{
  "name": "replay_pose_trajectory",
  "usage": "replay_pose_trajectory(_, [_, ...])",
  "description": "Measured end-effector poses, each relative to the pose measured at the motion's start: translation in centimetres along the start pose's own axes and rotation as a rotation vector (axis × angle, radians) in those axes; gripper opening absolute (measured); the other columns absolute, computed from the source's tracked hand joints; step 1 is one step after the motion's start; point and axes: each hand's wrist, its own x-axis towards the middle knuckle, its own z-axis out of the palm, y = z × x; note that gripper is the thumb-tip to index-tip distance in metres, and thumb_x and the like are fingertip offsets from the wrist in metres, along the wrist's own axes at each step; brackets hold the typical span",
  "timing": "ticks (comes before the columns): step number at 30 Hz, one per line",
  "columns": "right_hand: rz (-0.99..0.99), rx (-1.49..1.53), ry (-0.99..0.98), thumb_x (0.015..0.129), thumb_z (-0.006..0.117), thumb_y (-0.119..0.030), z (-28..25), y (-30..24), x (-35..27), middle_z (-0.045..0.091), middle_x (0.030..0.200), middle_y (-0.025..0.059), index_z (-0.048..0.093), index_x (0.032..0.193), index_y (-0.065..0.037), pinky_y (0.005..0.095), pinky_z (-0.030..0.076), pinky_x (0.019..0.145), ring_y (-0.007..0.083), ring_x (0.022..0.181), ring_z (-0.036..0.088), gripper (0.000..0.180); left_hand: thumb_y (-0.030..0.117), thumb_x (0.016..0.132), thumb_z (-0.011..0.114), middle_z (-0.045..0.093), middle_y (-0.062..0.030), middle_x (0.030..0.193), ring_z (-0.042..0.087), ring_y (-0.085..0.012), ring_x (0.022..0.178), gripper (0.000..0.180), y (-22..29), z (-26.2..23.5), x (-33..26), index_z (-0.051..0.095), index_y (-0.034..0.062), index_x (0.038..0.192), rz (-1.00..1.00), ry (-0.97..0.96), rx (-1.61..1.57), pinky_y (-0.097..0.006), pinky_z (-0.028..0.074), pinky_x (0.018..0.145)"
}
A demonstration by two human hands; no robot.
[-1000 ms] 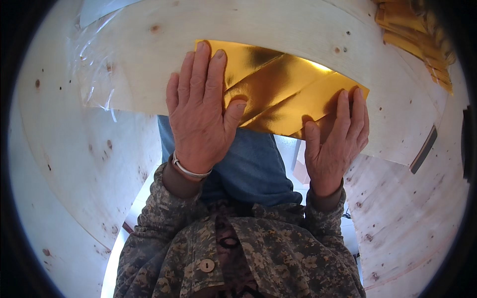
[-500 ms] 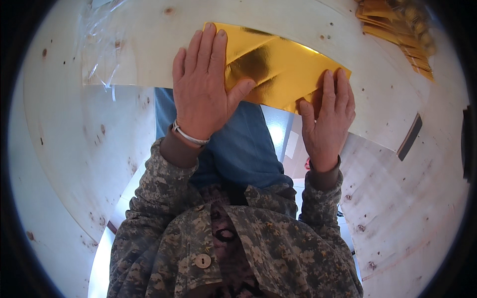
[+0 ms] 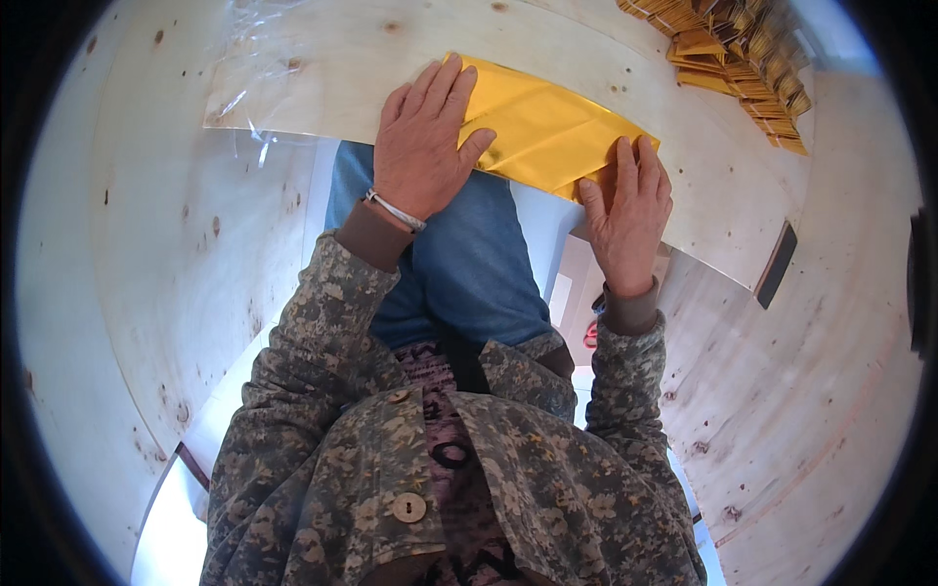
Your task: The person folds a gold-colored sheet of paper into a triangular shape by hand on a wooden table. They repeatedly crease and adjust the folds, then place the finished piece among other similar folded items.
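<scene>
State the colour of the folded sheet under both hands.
Shiny gold; the folded sheet shows best in the head view.

Gold foil sheet [image 3: 547, 132]: shiny, folded to a long flat strip w/ creases, lying flat at table edge, angled down to the right. Left end sits under left hand [image 3: 425, 146], right end under fingertips of right hand [image 3: 625, 215]. Middle stretch bare btwn the two hands.
</scene>
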Motion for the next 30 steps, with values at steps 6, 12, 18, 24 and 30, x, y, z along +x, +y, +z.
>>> replay_pose_trajectory(6, [-0.014,0.012,0.023,0.092,0.068,-0.042,-0.1,0.1,0.0,0.044,0.148,0.0210,0.052,0.142,-0.003,0.0485,0.037,0.108,0.0380,0.134,0.042,0.066,0.050,0.096,0.056,0.043,-0.0137,0.155,0.038,-0.0271,0.144,0.068,-0.3,-0.2,-0.2,0.047,0.0058,0.147,0.015,0.015,-0.066,-0.042,0.027,0.117])
replay_pose_trajectory(12, [-0.029,0.044,0.063,0.092,0.068,-0.040,0.2,0.1,-0.2,0.044,0.149,0.0216,0.052,0.141,-0.002,0.0489,0.037,0.107,0.0386,0.135,0.042,0.064,0.051,0.095,0.057,0.045,-0.0146,0.154,0.040,-0.0272,0.143,0.069,-0.2,0.1,-0.2,0.049,0.0044,0.145,0.042,0.060,-0.047,-0.042,0.028,0.116])
replay_pose_trajectory(18, [-0.020,0.016,0.054,0.093,0.067,-0.041,0.3,0.1,-0.2,0.044,0.149,0.0224,0.050,0.142,-0.002,0.0491,0.037,0.107,0.0387,0.136,0.041,0.065,0.055,0.093,0.058,0.046,-0.0151,0.152,0.041,-0.0280,0.142,0.073,-0.4,0.2,-0.2,0.050,0.0037,0.144,0.075,0.082,-0.038,-0.043,0.029,0.117])
replay_pose_trajectory(24, [-0.027,0.000,0.029,0.093,0.067,-0.041,-0.2,0.0,-0.5,0.045,0.148,0.0225,0.049,0.142,-0.002,0.0493,0.038,0.107,0.0387,0.136,0.041,0.065,0.058,0.090,0.061,0.046,-0.0156,0.152,0.041,-0.0298,0.141,0.076,-0.8,-0.3,-0.5,0.051,0.0039,0.143,0.110,0.074,-0.038,-0.045,0.029,0.116])
replay_pose_trajectory(30, [-0.042,0.014,0.030,0.092,0.068,-0.036,-0.3,-0.3,-1.2,0.046,0.147,0.0227,0.050,0.141,-0.002,0.0490,0.040,0.105,0.0391,0.134,0.043,0.062,0.045,0.086,0.072,0.048,-0.0201,0.148,0.045,-0.0350,0.136,0.069,-0.2,-0.8,-1.5,0.054,0.0041,0.139,0.008,0.101,-0.078,-0.045,0.034,0.112])
